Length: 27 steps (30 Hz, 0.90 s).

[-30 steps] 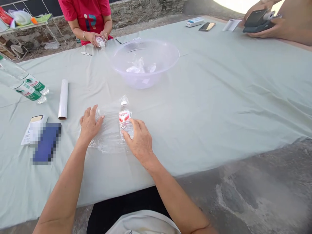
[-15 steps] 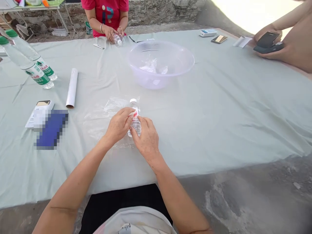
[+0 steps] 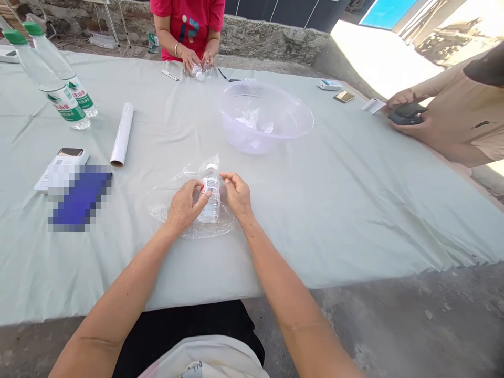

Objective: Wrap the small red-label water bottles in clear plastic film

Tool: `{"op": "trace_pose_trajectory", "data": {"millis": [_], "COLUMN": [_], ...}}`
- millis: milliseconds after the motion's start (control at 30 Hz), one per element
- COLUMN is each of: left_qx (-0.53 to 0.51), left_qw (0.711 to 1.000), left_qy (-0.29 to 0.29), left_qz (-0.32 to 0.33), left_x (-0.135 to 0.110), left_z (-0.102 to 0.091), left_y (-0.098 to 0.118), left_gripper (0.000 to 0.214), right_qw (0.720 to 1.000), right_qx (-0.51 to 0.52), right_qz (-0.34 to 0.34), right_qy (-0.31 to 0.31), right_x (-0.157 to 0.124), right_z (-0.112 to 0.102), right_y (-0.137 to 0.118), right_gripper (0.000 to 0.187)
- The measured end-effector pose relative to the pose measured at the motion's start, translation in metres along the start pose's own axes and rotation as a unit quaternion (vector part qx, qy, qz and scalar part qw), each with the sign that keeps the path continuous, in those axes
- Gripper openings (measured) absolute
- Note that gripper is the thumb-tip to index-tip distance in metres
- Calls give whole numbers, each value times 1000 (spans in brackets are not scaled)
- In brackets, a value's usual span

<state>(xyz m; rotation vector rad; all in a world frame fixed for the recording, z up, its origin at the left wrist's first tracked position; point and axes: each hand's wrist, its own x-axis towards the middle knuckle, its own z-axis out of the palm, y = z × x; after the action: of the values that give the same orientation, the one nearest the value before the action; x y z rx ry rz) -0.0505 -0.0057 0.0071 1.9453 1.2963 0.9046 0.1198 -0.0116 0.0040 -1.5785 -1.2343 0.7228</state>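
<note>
A small clear water bottle (image 3: pixel 210 198) with a white cap and a red-and-white label lies on a crumpled sheet of clear plastic wrap (image 3: pixel 189 223) on the pale green tablecloth (image 3: pixel 354 199). My left hand (image 3: pixel 184 206) curls against the bottle's left side, fingers closed on it and the wrap. My right hand (image 3: pixel 237 193) is at the bottle's right side with fingers bent, pinching the wrap's edge beside the bottle.
A clear plastic basin (image 3: pixel 266 116) with wrapped items stands beyond. A roll of wrap (image 3: pixel 122 134), two tall green-capped bottles (image 3: pixel 59 89), and a phone (image 3: pixel 66 160) lie left. A person in red (image 3: pixel 188 31) handles a bottle; another person (image 3: pixel 444 121) holds a phone at right.
My left hand moved from flat on the wrap to the bottle. The bottle has turned so its barcode faces up. My right hand shifted from on top to its right side.
</note>
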Motion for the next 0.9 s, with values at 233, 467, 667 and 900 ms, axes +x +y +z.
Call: {"op": "trace_pose_trajectory", "data": {"millis": [233,467,667,900], "left_qx": [146,225,276,270], "left_qw": [988,972,959,933], "left_qy": [-31,-63,67,116], "left_qz": [-44,-34,-7,209], "left_x": [-3,-1,-12,-81], "left_z": [-7,-24,-37,5], "left_y": [0,-12,-12,39], "left_gripper": [45,58,38,56], "right_qw": [977,937,926,922], "right_qx": [-84,-132,-151,-179], "right_qz": [-173,-248,-228,-248], "right_qy": [-94,-209,-262,-238], "right_x": [20,54,67,63], "right_z": [13,-3,-11,-11], "right_y": [-5,-6,-9,3], "right_gripper": [29,42,39,39]}}
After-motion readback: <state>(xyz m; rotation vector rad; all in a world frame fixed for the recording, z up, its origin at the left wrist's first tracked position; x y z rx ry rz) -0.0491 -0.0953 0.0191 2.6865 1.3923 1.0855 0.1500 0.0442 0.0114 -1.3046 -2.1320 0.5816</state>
